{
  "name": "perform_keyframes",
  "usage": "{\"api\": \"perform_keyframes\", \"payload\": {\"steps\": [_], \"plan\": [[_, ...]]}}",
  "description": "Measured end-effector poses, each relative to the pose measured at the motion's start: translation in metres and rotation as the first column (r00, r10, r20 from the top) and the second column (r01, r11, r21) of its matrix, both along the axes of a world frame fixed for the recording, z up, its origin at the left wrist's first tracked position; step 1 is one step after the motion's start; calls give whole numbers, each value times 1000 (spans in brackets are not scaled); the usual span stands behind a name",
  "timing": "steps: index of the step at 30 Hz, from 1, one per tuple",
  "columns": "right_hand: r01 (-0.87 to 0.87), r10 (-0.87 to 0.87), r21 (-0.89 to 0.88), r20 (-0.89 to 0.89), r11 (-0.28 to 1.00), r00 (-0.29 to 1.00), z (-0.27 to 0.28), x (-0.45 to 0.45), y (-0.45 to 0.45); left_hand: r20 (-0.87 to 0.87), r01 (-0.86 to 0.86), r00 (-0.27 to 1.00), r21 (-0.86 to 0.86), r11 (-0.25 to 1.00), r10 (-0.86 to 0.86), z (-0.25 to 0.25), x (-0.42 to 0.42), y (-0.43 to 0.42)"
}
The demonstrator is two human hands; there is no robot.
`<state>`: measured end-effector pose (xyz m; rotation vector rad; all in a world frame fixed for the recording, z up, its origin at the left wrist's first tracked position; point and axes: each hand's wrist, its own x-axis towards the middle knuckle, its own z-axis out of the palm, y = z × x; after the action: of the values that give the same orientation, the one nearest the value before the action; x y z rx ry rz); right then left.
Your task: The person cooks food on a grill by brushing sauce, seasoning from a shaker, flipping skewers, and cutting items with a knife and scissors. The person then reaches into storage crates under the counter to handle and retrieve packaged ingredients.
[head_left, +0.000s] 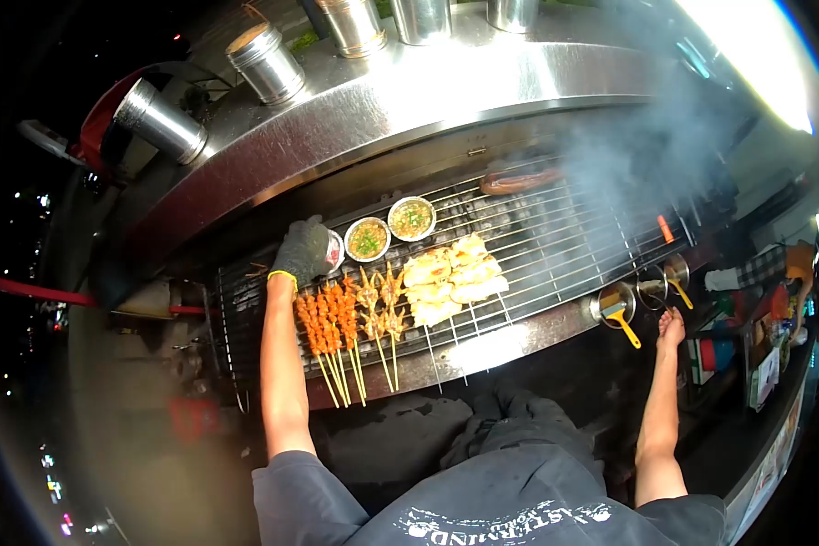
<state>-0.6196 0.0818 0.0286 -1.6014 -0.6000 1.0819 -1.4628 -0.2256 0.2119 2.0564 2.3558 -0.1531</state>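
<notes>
My left hand (302, 251), in a dark grey glove, is closed around the side of a small foil cup (336, 252) on the grill. Beside it stand a foil cup with green-flecked filling (368, 238) and a similar foil cup (412, 218). Below the glove lie reddish-orange meat skewers (329, 314) and paler brown skewers (380, 305). Pale yellow skewered pieces (455, 278) lie further right. My bare right hand (671, 328) is closed on what looks like a thin handle (668, 308), which reaches into a round metal container (652, 288) at the grill's front edge.
A yellow-handled brush (621, 323) and another yellow handle (681, 293) stand in neighbouring containers. A long brown item (520, 181) lies on the grill grate (555, 246), with smoke at the right. Metal canisters (266, 64) line the steel ledge (373, 100) behind.
</notes>
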Motion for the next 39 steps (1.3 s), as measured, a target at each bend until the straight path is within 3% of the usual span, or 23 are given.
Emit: {"api": "perform_keyframes", "payload": {"steps": [1, 2, 4, 5, 7, 8, 10, 12, 14, 15, 16, 17, 20, 21, 22, 23, 24, 25, 28, 30, 33, 38, 39], "plan": [[23, -24, -8, -39, 1000, 999, -6, 2, 5, -8, -7, 1000, -10, 1000, 7, 7, 1, -8], [17, -18, -19, -64, 1000, 998, -13, 5, 8, 116, -181, 979, 117, 977, 167, 18, 4, -19], [-41, 37, -50, -80, 998, 996, -28, 10, 14, 402, -532, 823, 300, 792, 401, 39, 11, -43], [-48, 43, -54, -86, 997, 995, -24, 2, 9, 433, -550, 814, 360, 753, 388, 42, 11, -57], [-79, 21, -227, -247, 971, 969, -15, -12, -2, 535, -608, 765, 417, 676, 358, 50, 23, -82], [-267, 154, -394, -295, 879, 943, -20, 3, -6, 605, -649, 719, 410, 642, 341, 54, 40, -93], [-368, 292, -597, -225, 713, 930, -34, 13, -25, 708, -714, 629, 362, 600, 321, 58, 81, -113], [-638, 447, -536, -455, 553, 770, 24, -30, -72, 896, -818, 409, 278, 504, 170, 58, 134, -126], [-646, 417, -436, -513, 626, 750, 30, -49, -100, 897, -853, 382, 251, 457, 221, 62, 196, -124], [-610, 373, -324, -560, 723, 740, -1, -43, -105, 914, -818, 377, 255, 515, 146, 46, 207, -136], [-495, 328, -268, -486, 827, 810, 1, -54, -110, 878, -842, 381, 199, 502, 291, 50, 234, -136], [-380, 265, -217, -420, 899, 868, 4, -66, -109, 828, -791, 487, 282, 543, 280, 34, 245, -142], [-61, 12, -132, -345, 989, 938, 6, -88, -96, 889, -842, 390, 239, 485, 240, -1, 278, -152], [-39, 7, -138, -224, 990, 975, 6, -92, -93, 926, -851, 329, 207, 482, 183, -5, 289, -153], [-33, 18, -144, -105, 989, 994, -2, -93, -89, 954, -865, 269, 179, 469, 132, 0, 304, -147], [-44, 46, -143, 10, 989, 999, 2, -95, -88, 890, -831, 403, 258, 493, 213, -1, 310, -147], [-70, 86, -137, 119, 988, 989, 3, -100, -87, 919, -876, 293, 147, 460, 265, 15, 322, -138], [-73, 79, -33, 236, 997, 969, -8, -104, -86, 906, -892, 263, 97, 442, 332, 23, 330, -134], [-155, 70, 157, 446, 975, 892, -34, -98, -80, 843, -844, 413, 212, 493, 345, 31, 335, -133], [-182, 143, 72, 371, 981, 918, -39, -89, -75, 700, -781, 570, 299, 548, 431, 30, 334, -138], [-229, 192, 83, 314, 970, 930, -10, -93, -76, 611, -743, 639, 333, 581, 467, 37, 336, -143], [-292, 181, 179, 464, 940, 867, 62, -100, -89, 657, -787, 585, 319, 528, 476, 27, 318, -169], [-343, 152, 290, 525, 893, 838, 61, -94, -88, 668, -788, 580, 317, 528, 466, 25, 312, -175]]}}
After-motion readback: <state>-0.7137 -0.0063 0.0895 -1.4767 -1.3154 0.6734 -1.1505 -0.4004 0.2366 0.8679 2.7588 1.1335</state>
